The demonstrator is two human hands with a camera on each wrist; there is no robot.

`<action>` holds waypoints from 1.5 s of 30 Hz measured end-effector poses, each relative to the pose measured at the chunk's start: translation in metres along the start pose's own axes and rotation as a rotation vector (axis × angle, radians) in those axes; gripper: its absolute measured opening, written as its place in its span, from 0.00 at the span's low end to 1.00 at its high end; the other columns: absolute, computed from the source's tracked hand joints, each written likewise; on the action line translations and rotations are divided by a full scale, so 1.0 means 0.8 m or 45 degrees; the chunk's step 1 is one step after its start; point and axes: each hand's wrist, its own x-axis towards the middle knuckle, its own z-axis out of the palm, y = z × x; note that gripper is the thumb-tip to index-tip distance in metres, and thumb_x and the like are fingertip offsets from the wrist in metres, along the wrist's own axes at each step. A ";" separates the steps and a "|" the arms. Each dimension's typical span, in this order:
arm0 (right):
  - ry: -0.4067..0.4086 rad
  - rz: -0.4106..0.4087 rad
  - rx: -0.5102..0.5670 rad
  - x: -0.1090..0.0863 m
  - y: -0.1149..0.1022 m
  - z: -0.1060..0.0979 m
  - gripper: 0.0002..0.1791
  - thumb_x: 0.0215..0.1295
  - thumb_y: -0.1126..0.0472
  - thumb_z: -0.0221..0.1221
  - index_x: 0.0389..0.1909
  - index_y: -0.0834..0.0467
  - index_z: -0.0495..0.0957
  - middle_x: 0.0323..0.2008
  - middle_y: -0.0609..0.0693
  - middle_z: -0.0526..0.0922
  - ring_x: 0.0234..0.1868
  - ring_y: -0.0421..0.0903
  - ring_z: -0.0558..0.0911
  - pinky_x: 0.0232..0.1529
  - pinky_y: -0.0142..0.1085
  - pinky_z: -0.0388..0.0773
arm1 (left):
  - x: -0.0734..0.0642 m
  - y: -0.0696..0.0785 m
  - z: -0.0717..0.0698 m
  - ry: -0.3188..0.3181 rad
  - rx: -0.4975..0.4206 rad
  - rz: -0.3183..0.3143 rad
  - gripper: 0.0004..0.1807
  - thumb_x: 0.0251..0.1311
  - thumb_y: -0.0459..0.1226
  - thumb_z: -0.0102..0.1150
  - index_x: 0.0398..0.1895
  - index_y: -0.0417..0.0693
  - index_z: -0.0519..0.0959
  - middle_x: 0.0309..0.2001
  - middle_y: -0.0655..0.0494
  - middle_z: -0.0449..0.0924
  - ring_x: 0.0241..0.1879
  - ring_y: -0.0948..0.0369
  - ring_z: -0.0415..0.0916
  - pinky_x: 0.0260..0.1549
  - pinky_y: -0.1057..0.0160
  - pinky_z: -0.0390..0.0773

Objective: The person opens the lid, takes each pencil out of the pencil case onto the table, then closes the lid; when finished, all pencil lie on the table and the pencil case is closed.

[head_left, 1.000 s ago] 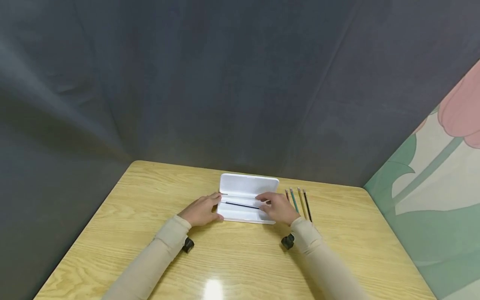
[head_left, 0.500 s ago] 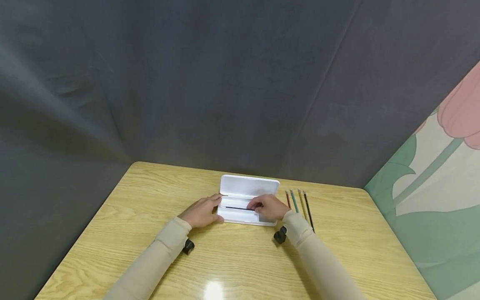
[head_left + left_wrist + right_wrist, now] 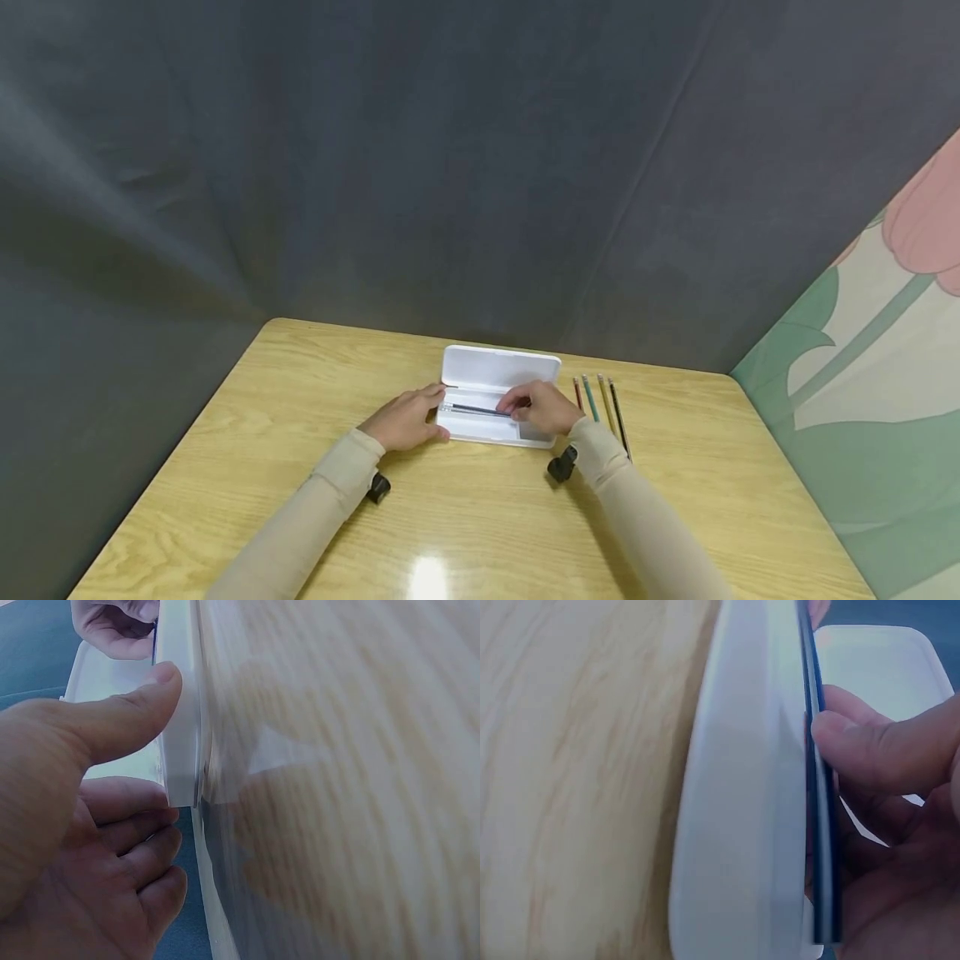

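A white pencil case (image 3: 480, 429) lies with its lid (image 3: 498, 367) raised at the back. My left hand (image 3: 405, 419) grips the case's left end, its thumb (image 3: 142, 705) against the near wall and the fingers round the end. Above the case's tray, my right hand (image 3: 542, 407) pinches a dark pencil (image 3: 825, 847) between thumb and fingertips. The pencil (image 3: 480, 409) runs lengthwise along the case, with its pale end toward the left hand. Part of it is hidden behind the right hand in the head view.
Right of the case, a red pencil (image 3: 577, 392), a teal pencil (image 3: 591, 400), a yellow pencil (image 3: 606, 404) and a black pencil (image 3: 618, 417) lie side by side on the wooden table (image 3: 480, 517). A dark curtain (image 3: 450, 167) hangs behind the table.
My right hand has shifted left along the case and now pinches the pencil nearer its middle. The left hand has stayed on the case's left end.
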 end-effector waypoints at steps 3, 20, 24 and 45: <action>-0.001 0.033 0.065 -0.005 -0.004 -0.005 0.11 0.65 0.73 0.62 0.42 0.57 0.88 0.41 0.51 0.90 0.39 0.38 0.82 0.42 0.27 0.82 | 0.003 -0.001 -0.001 -0.004 -0.006 0.007 0.46 0.63 0.54 0.66 0.78 0.42 0.59 0.80 0.48 0.55 0.78 0.48 0.58 0.77 0.50 0.64; 0.872 0.217 0.790 -0.134 0.025 -0.111 0.17 0.68 0.72 0.61 0.56 0.73 0.79 0.34 0.36 0.87 0.36 0.32 0.83 0.38 0.23 0.83 | 0.002 -0.002 -0.002 -0.021 -0.025 0.003 0.47 0.63 0.54 0.66 0.78 0.42 0.59 0.80 0.48 0.55 0.79 0.49 0.57 0.77 0.49 0.64; 1.017 0.566 0.664 -0.150 0.064 -0.112 0.19 0.71 0.66 0.60 0.60 0.68 0.79 0.32 0.34 0.85 0.35 0.31 0.82 0.37 0.23 0.82 | 0.000 -0.003 -0.005 -0.009 -0.023 -0.001 0.46 0.63 0.54 0.66 0.77 0.41 0.60 0.80 0.47 0.56 0.79 0.47 0.57 0.77 0.48 0.63; 0.854 0.651 -0.237 -0.151 0.100 -0.068 0.17 0.67 0.62 0.61 0.52 0.66 0.83 0.37 0.59 0.86 0.32 0.48 0.80 0.31 0.33 0.75 | -0.005 0.002 -0.008 -0.019 -0.017 -0.005 0.46 0.63 0.52 0.66 0.78 0.41 0.59 0.80 0.47 0.55 0.79 0.48 0.57 0.77 0.49 0.63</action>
